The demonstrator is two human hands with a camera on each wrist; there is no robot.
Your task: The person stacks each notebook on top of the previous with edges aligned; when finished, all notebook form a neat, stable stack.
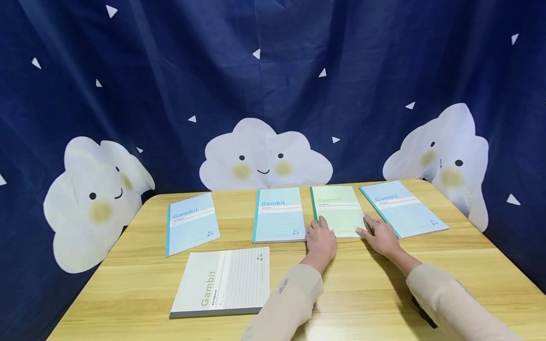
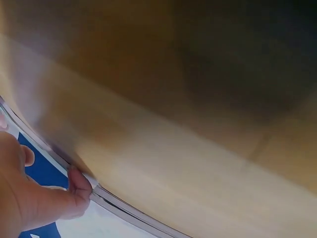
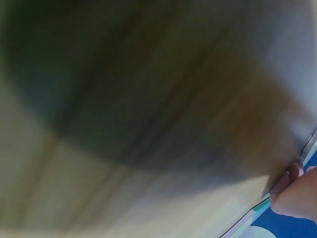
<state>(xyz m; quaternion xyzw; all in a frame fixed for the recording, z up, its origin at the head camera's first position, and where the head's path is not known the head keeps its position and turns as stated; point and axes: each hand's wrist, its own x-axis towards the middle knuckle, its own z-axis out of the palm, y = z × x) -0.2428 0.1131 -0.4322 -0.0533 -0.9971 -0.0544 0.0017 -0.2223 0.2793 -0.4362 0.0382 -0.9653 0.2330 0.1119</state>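
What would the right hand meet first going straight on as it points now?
Likely the green notebook: the right hand points forward and leftward, fingertips by that notebook's near right corner. Depth is unclear in the head view, so it might pass over toward the middle blue notebook.

a curtained workspace: navy cloth (image 1: pixel 294 94) hangs on three sides of a table (image 1: pixel 350 293).

A closed, pale green notebook (image 1: pixel 340 219) lies flat on the table (image 1: pixel 362 289), spine (image 1: pixel 313 201) leftward.
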